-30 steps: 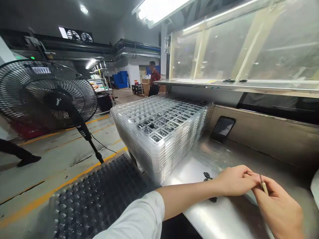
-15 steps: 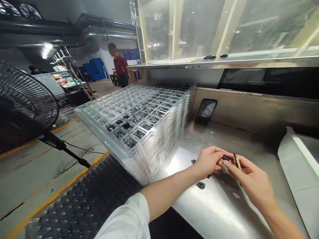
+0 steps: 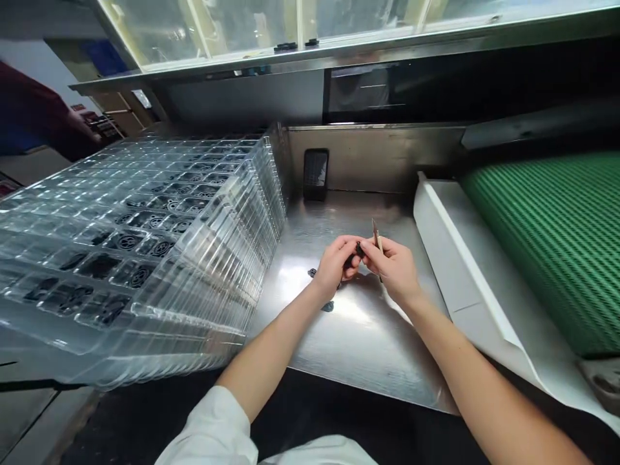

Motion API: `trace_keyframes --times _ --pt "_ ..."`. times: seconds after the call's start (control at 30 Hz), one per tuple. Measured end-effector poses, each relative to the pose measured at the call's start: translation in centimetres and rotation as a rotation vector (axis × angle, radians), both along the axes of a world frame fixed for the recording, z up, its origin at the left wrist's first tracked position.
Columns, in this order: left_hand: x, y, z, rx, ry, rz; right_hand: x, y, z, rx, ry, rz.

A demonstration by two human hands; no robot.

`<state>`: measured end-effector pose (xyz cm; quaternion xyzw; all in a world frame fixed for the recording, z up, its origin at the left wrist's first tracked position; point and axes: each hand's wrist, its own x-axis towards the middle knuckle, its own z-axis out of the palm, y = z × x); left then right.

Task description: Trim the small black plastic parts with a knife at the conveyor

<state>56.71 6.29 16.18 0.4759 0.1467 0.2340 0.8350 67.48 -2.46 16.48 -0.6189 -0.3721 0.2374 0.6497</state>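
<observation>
The left hand [image 3: 336,265] pinches a small black part [image 3: 359,248] in its fingers; the right hand [image 3: 391,268] grips a little knife [image 3: 376,234]. Clear trays [image 3: 145,258] sit at nine o'clock.

- Belt [image 3: 547,252]: green, diagonal ribs, far right
- Sheet [image 3: 465,271]: white
- Trays [image 3: 145,258]: clear, gridded, left
- Part [image 3: 359,248]: black
- Bench [image 3: 358,342]: silver
- Knife [image 3: 378,242]: tan handle

Small black moulded part [image 3: 359,248], pretty much hidden by fingers, pinched in left grip [image 3: 336,265], right up against slim craft knife [image 3: 377,240], held blade-up in right grip [image 3: 390,268]. Two more black parts [image 3: 312,272] left loose on steel desk [image 3: 358,349], just beside left grip.
</observation>
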Motion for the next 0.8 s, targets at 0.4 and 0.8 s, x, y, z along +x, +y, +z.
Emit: trace_keyframes --times 0.4,0.8 --pt "-0.48 -0.45 0.42 -0.137 -0.077 -0.055 -0.31 -0.47 -0.47 -0.026 -0.337 -0.072" --pt "-1.00 -0.01 0.87 -0.226 -0.172 0.043 -0.67 -0.83 0.07 0.004 -0.670 -0.131"
